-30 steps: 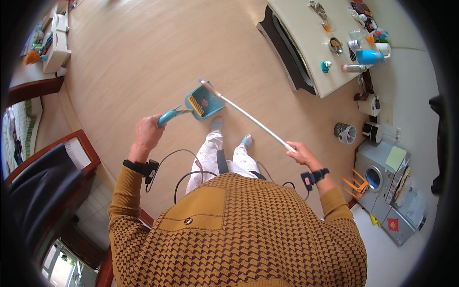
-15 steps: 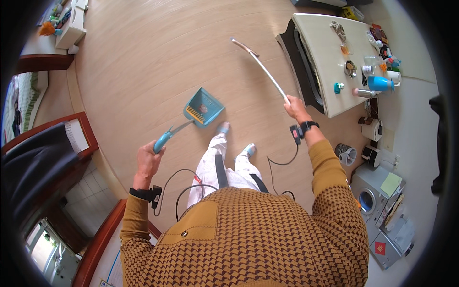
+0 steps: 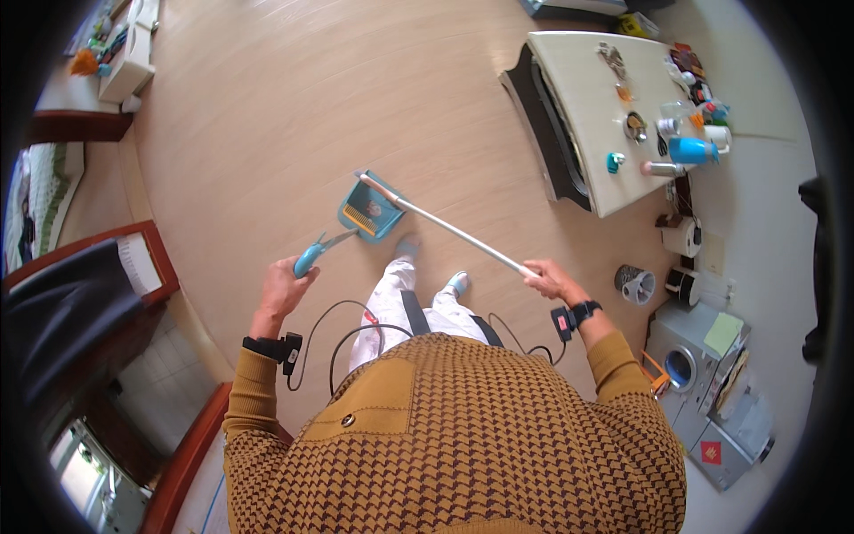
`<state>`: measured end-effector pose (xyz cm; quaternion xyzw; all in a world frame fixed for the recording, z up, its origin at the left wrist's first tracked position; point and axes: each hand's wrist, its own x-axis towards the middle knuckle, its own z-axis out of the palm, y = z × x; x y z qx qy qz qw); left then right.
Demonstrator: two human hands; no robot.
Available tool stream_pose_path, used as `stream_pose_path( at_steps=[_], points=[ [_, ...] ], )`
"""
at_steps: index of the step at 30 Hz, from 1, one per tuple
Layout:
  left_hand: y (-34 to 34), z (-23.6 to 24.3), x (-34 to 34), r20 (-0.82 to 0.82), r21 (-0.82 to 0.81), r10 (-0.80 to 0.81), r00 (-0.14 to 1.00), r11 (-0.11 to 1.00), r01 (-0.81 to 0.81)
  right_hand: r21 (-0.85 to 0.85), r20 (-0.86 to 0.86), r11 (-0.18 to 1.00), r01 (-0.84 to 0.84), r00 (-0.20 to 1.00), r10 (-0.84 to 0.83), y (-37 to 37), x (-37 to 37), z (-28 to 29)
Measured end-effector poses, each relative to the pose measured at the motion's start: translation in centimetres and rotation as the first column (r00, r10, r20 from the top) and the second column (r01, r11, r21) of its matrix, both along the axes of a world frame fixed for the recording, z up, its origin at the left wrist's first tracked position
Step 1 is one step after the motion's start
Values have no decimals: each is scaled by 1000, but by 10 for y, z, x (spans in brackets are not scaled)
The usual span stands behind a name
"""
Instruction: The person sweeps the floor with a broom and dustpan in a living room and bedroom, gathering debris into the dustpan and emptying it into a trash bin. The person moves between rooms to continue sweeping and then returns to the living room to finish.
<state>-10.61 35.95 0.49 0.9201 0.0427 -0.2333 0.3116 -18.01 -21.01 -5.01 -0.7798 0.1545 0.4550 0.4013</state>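
My left hand (image 3: 283, 287) is closed round the blue handle (image 3: 309, 257) of a blue dustpan (image 3: 383, 220), whose pan sits on the pale wooden floor (image 3: 267, 133) just in front of my slippered feet (image 3: 459, 281). A yellow comb-like strip (image 3: 358, 217) shows inside the pan, along with a small light patch. My right hand (image 3: 546, 279) grips the long white pole (image 3: 471, 240) of a broom. Its narrow pinkish head (image 3: 378, 188) lies over the upper part of the pan; whether it touches is unclear.
A marble-topped table (image 3: 560, 71) with bottles and containers stands front right. Beside the right wall are a waste bin (image 3: 634, 283) and a washing machine (image 3: 685, 392). Red-wood furniture (image 3: 160, 265) with dark cloth and a bed (image 3: 40, 191) are left; a white shelf unit (image 3: 129, 67) is upper left.
The broom head swung out ahead of the dustpan half a second ago, then came back down over the pan, my right hand moving lower. The left hand sits lower than a second ago.
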Motion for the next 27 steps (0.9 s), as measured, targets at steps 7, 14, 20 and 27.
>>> stream_pose_path(
  at_steps=[7,14,20,27],
  points=[
    [-26,8,22,-30,-119,-135,990,984,131,-222,339,953,207,933,-123,-27,-98,16],
    [-43,4,42,-73,-10,-207,976,978,206,-456,485,790,411,859,-166,-75,-98,-81],
    [-16,-11,33,-105,91,-144,984,984,154,-155,237,774,614,783,-575,-56,-96,-157],
    [-25,-15,32,-38,119,-125,991,984,129,-101,89,945,312,948,-304,3,-108,-80]
  ],
)
